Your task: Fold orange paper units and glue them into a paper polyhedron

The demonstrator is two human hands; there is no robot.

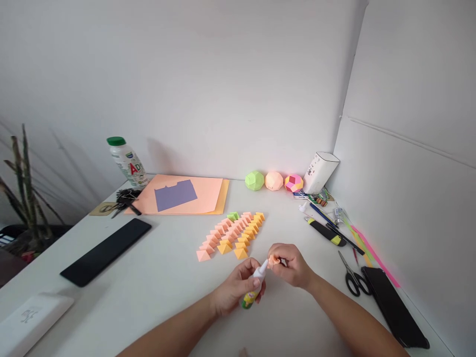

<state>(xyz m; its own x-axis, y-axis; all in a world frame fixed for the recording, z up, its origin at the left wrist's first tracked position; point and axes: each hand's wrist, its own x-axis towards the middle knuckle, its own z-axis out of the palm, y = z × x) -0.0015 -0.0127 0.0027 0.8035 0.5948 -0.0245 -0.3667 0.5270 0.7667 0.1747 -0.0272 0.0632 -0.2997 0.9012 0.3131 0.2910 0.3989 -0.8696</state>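
My left hand (238,287) is closed around a small glue bottle (255,287) with a white nozzle and a yellow-green body, its tip pointing up to the right. My right hand (292,265) pinches a small folded orange paper piece (273,260) right at the nozzle tip. Both hands hover low over the white table (167,277). Just beyond them lie rows of several folded paper pieces (232,235), pink, orange and a few green.
Three paper balls (274,181), green, peach and pink-yellow, sit by the wall beside a white box (320,172). Pens and a cutter (327,230), scissors (353,277) and a phone (394,307) lie right. Orange sheets (186,196), a bottle (126,161), keys (124,198), a black bar (107,250) lie left.
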